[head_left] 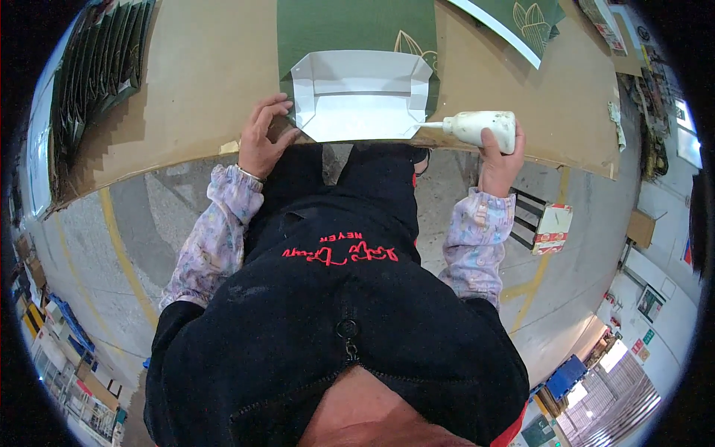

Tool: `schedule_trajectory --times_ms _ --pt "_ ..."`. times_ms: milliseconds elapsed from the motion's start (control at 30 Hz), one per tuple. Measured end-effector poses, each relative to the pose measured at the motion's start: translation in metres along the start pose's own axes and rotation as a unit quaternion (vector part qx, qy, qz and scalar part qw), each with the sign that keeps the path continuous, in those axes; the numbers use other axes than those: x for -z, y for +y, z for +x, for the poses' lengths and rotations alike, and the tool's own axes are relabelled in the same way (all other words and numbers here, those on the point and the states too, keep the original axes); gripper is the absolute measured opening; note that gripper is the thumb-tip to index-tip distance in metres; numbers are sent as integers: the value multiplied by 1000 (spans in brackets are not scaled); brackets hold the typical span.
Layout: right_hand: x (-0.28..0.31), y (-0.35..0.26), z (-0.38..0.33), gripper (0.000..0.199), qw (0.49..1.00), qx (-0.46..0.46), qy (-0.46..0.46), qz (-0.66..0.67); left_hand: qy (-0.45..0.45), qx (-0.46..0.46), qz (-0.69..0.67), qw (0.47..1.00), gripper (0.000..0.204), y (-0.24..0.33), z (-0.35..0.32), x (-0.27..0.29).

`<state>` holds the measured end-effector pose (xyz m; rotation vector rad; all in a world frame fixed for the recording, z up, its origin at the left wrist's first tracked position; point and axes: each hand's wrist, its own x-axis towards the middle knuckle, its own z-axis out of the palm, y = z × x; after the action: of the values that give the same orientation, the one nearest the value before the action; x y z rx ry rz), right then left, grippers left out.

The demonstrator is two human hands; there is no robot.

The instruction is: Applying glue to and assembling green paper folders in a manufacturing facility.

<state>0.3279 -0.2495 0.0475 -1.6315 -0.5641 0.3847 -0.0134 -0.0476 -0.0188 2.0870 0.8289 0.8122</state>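
A white glue bottle (477, 128) with a long thin nozzle lies sideways in my right hand (500, 158), fingers wrapped round its base end. Its tip points left, at the right lower corner of the folded white end (357, 115) of a green paper bag (350, 26). From this view I cannot tell whether the tip touches the paper. My left hand (264, 135) rests at the left edge of the white folds, fingers apart, thumb and fingertips near the paper and holding nothing that I can see.
The brown table (208, 67) curves along its near edge in front of me. A stack of folded dark green bags (100, 67) stands at the far left. Another green bag piece with a white edge (514, 33) lies at the upper right. Below right is a small stool (547, 227).
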Motion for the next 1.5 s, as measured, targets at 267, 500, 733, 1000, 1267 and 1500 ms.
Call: schedule_trajectory --times_ms 267,500,733,1000,1267,1500 --pt "99 -38 70 56 990 -65 83 92 -8 1 -23 1000 36 10 0 1" --pt "139 -13 143 96 903 -132 -61 -404 -4 22 -47 999 30 10 1 5" --pt "156 50 176 113 811 -139 -165 -544 8 183 -163 969 36 8 15 5" --pt "78 15 149 78 716 266 -159 -626 9 234 -142 962 39 0 47 23" --pt "-53 0 83 52 848 184 -344 -360 -58 92 13 994 33 -6 67 21" --pt "-46 -6 71 45 743 375 -404 -380 -147 -95 124 977 19 -24 64 31"
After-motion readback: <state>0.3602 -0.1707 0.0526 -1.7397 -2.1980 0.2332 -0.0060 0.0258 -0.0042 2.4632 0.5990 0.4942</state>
